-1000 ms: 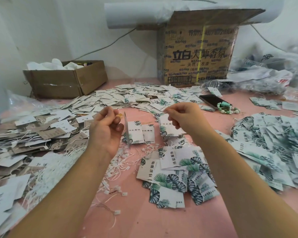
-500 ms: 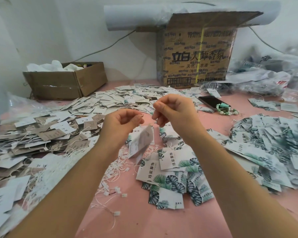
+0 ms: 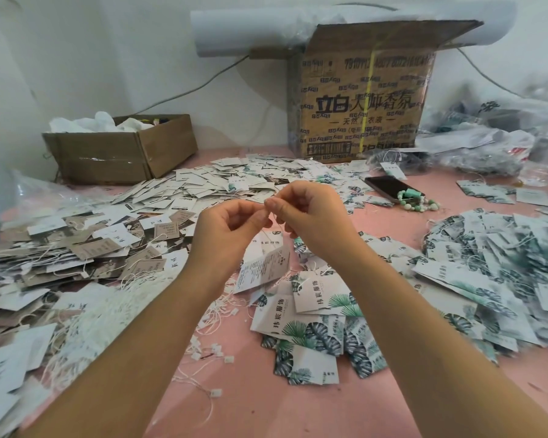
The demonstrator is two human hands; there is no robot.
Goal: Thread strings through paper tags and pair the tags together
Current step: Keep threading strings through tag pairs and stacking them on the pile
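Near edge: pink table (image 3: 266,406), loose cords with white clasps (image 3: 209,352) scattered at centre-left. Just beyond them, a small pile of leaf-print tags (image 3: 310,330) lying flat and overlapping.

Both forearms come in from the bottom and the hands are raised above the table at mid-frame. Left hand (image 3: 225,229): thumb and index pinched together, other fingers curled. Right hand (image 3: 310,216): same pinch. The two sets of fingertips touch each other. Both pinch the string (image 3: 278,231), a thin white line running down from the fingertips. The exact pinch point is too fine to resolve. One tag (image 3: 263,267) hangs off it below the hands, tilted, printed side up, clear of the table.

Left side: a wide spread of brown and white tags (image 3: 76,248) mixed with cord. Right side: heap of leaf tags (image 3: 503,263) with strings on them.

Further back: phone (image 3: 389,188) with a green bead bracelet (image 3: 418,203) against it. Far left by the wall, low cardboard box (image 3: 121,150). Far centre, tall printed carton (image 3: 361,99) with its flap open and a white roll (image 3: 250,30) behind it. Plastic bags (image 3: 487,143) far right.
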